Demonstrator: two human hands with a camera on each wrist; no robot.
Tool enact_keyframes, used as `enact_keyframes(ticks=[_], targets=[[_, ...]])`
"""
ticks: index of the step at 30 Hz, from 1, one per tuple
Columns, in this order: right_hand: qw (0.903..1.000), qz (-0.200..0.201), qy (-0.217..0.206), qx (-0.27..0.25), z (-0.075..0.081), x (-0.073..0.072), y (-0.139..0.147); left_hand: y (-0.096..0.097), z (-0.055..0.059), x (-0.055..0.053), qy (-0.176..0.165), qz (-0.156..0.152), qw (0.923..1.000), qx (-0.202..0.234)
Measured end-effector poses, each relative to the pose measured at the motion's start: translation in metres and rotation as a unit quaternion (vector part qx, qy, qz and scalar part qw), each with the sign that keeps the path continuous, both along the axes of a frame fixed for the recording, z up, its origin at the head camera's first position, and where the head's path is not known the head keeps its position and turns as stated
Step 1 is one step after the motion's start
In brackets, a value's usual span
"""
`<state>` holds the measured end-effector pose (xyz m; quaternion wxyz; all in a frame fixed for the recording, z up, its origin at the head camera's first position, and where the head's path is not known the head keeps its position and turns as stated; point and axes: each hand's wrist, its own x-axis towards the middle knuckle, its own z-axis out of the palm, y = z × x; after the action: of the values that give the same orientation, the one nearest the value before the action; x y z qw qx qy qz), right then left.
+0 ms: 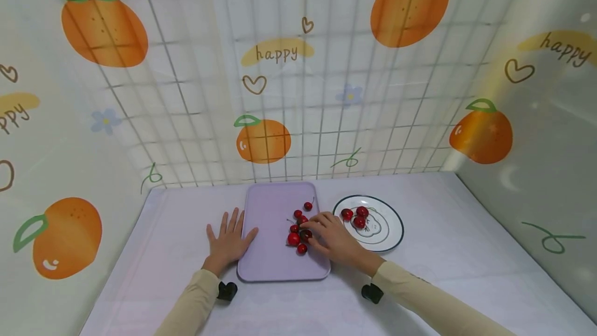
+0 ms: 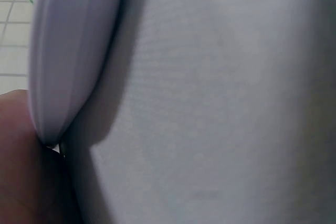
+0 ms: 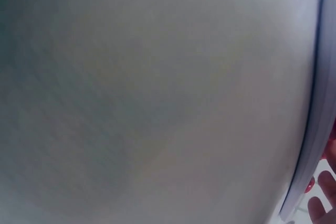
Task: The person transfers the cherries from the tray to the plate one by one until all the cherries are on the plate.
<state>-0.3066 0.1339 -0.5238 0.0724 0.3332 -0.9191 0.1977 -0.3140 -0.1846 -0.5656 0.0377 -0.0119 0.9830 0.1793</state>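
Note:
A lilac tray (image 1: 270,261) lies on the table with several red cherries (image 1: 293,239) grouped on its right half. My right hand (image 1: 338,240) reaches over the tray's right edge, thumb and forefinger closed about a dark red cherry (image 1: 305,235) in that group. Flat on the table at the tray's left side is my left hand (image 1: 227,240), fingers spread, its thumb over the tray's edge. To the right, a white plate (image 1: 389,232) with a dark rim holds 3 cherries (image 1: 359,221). The right wrist view catches only fingertips (image 3: 326,182) and a cherry (image 3: 310,184) past the tray's edge.
A white tabletop (image 1: 448,274) surrounds the tray and plate. Behind it stands a white wire grid (image 1: 326,113) covered by a sheet printed with oranges, and similar sheets hang at both sides. A dark strap piece (image 1: 227,291) sits at the left wrist, another (image 1: 372,293) at the right.

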Motion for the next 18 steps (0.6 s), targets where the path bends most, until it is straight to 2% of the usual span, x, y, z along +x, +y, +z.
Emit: enact_keyframes(ticks=[9, 18], targets=[[0.9995, -0.006, -0.027, 0.018, -0.0026, 0.0002, 0.0012, -0.0004, -0.0020, 0.0017, 0.008, -0.002, 1.0000, 0.002], [0.9999, -0.003, -0.009, 0.011, -0.0004, -0.0024, 0.0015, -0.0002, 0.0012, 0.0017, 0.007, -0.002, 1.0000, 0.004]])
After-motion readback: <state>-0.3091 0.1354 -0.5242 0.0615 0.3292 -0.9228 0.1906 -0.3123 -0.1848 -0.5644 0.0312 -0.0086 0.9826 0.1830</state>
